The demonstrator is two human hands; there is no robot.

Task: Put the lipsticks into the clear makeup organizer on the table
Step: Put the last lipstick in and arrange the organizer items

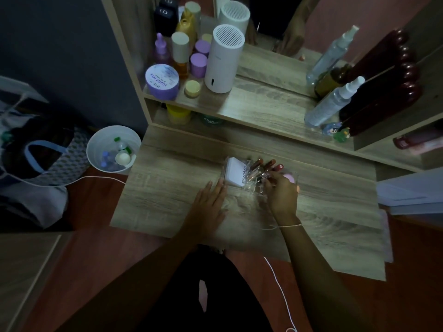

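Bags [36,164] off on the far left on the floor, dark and hard to make out, and just right of them we've got a white bin [112,149] with a few little bottles inside, sitting right against the edge of the wooden surface [167,188]. Up on the shelf above that there's a cluster of skincare stuff, a purple tub [162,81] reading "MOIST HA" upside down, and a white cylinder with a vented top [224,59] beside it. Moving to the middle of the surface, our left hand [208,204] lies flat, palm down, fingers stretched out and close together, fingertips touching the near left corner of the clear makeup organizer [249,185]. A white compact [236,173] with "4U2skin" printed on it sits in the organizer's left side. Right of that, three lipsticks [268,166] stand tilted in the organizer's slots, caps pointing up and away from us, the rightmost one with a red cap. Our right hand [282,195] is curled over the organizer's right half, fingers bunched together around the base of the lipsticks; whether it's actually pinching one we can't tell, too dim and blurry there. Something pink peeks out just past that hand. A thin white string [285,226] is tied round that wrist. Far right on the shelf, clear spray bottles [333,104] lean next to a dark red bumpy-edged thing [383,85].
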